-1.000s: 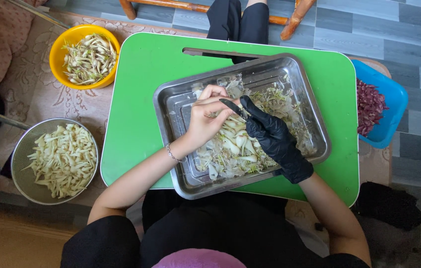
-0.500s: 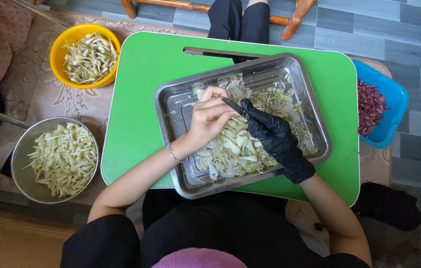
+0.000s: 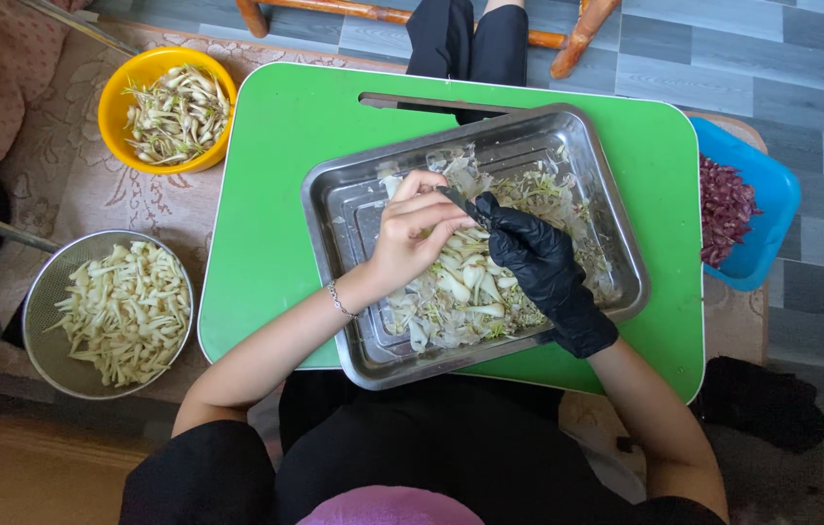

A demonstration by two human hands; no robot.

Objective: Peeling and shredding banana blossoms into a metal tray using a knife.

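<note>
Pale vegetable pieces (image 3: 465, 282) are heaped in the middle of a steel tray (image 3: 334, 209), which is set askew on a green tabletop (image 3: 266, 175). Both hands are met above the far edge of the heap. The bare left hand (image 3: 412, 238) is curled, its fingertips (image 3: 451, 216) pinched narrowly on one small piece; what exactly is pinched cannot be made out. The black-gloved right hand (image 3: 538, 267) is closed around a thin dark tool (image 3: 459, 202), whose tip is pointed up and to the left, right against the left fingertips. The grips are thus touching, or nearly so, at one spot, with the pinched piece between them and the rest of the heap lying just below and toward the person. The left hand is the nearer to the pile's centre. A yellow bowl (image 3: 130, 83) of stringy trimmings and a metal strainer (image 3: 43, 301) of cut pieces are placed well to the left; a blue tray (image 3: 772, 194) of dark red scraps is beside the tabletop's right edge.
</note>
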